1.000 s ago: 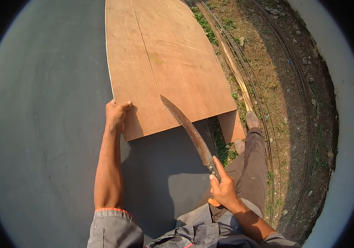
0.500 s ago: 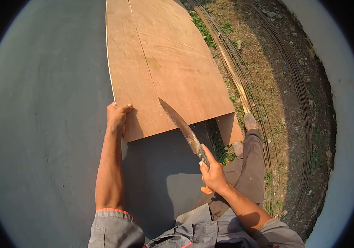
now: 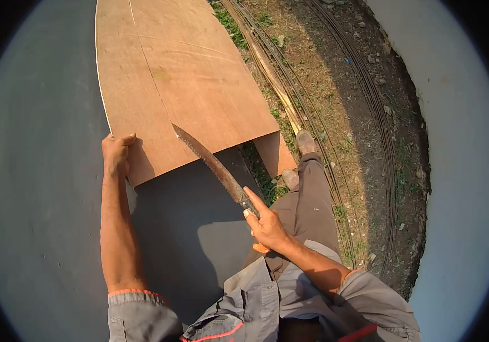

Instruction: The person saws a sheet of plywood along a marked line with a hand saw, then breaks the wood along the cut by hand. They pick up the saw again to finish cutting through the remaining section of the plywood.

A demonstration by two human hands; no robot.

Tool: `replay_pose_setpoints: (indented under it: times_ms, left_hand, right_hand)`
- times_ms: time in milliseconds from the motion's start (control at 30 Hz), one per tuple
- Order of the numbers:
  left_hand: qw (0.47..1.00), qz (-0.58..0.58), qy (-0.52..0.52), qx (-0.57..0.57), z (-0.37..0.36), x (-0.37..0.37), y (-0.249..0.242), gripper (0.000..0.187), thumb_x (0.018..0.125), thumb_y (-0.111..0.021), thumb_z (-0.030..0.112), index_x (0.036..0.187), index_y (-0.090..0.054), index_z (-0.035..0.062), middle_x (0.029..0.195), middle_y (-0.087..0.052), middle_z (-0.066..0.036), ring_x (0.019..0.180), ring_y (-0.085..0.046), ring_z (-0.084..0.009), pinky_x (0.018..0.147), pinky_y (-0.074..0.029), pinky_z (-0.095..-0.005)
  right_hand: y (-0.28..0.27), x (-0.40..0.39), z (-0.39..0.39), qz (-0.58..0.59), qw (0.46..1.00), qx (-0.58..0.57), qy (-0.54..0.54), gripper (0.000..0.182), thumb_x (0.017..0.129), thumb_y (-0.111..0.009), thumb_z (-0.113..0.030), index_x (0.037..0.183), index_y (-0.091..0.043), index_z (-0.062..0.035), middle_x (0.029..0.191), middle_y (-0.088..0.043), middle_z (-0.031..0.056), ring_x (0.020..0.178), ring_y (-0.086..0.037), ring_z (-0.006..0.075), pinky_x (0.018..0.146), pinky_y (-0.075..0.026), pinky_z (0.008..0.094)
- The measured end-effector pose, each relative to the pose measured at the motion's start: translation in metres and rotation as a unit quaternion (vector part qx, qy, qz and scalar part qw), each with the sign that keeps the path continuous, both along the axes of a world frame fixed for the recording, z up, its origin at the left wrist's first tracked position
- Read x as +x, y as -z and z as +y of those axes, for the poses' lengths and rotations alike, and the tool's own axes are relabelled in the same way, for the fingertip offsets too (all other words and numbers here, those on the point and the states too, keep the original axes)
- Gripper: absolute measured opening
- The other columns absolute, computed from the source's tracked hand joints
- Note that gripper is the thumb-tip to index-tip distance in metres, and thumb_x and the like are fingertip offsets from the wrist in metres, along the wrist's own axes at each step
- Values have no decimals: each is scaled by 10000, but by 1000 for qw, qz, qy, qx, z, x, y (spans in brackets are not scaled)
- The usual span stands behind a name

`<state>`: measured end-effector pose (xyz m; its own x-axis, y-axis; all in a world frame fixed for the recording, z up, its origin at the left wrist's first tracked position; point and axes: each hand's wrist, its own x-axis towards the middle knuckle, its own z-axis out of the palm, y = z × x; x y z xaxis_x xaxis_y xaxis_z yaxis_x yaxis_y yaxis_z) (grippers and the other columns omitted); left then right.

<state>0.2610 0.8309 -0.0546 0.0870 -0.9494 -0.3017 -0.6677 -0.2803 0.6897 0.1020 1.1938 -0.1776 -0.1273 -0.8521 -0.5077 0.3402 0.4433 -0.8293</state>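
A large reddish-brown plywood sheet (image 3: 193,85) lies on a dark grey surface (image 3: 164,228). A thin dark line runs down the sheet and meets the tip of the saw. My left hand (image 3: 117,153) grips the sheet's near left corner, thumb on top and fingers hidden beneath. In my right hand (image 3: 267,227) is the handle of a curved hand saw (image 3: 213,166), its rusty toothed blade pointing up and left over the sheet's near edge. The orange end of the handle shows below my fist.
Long thin metal rods (image 3: 381,108) and a wooden strip (image 3: 276,82) lie on the grassy ground to the right. Beyond them stands a pale wall (image 3: 455,142). A smaller plywood piece (image 3: 274,153) sits under the sheet, beside my shoes (image 3: 306,142).
The whole scene has shifted left in view as my head turned. Both hands keep their grips, and the saw stays at about the same place on the sheet.
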Motion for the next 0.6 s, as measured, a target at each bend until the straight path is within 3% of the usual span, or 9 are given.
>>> replay_pose_setpoints:
  times_ms: [200,300,367,467,600]
  left_hand:
    - [1000,12,-10,7,-1,3,4,259,846,-716,-33,1090,-633,-66,908,-711,-136,703,-690,-218,641,-579,-374]
    - [1000,17,-11,-10,-3,9,9,289,828,-721,-48,1103,-635,-69,949,-720,-143,753,-697,-216,692,-577,-368]
    - [1000,14,-19,-13,-1,4,3,297,825,-722,-49,1109,-636,-70,956,-721,-144,758,-697,-216,702,-575,-368]
    - [1000,3,-23,-13,4,-2,3,290,838,-709,-57,1119,-638,-72,953,-725,-141,751,-702,-218,695,-579,-367]
    - [999,-1,-39,4,8,-7,-6,327,825,-719,-50,1139,-634,-81,994,-726,-160,801,-700,-217,734,-572,-372]
  right_hand:
    - [-10,-26,3,25,997,-72,-5,627,999,-554,-72,1599,-375,-90,708,-620,108,559,-550,147,567,-479,356]
    - [-5,-39,-3,67,995,-78,-14,625,998,-550,-68,1598,-377,-88,708,-615,112,559,-549,152,562,-481,357]
    - [0,-31,-31,72,991,-111,-6,620,1003,-557,-75,1596,-376,-83,688,-606,116,548,-552,167,554,-478,358]
    - [-6,-17,-106,52,994,-44,-85,618,1026,-561,-126,1604,-346,-83,682,-603,172,550,-580,214,569,-483,390]
    - [13,14,-86,16,998,-57,-33,656,1012,-576,-111,1613,-315,-89,680,-603,174,582,-640,246,597,-500,399]
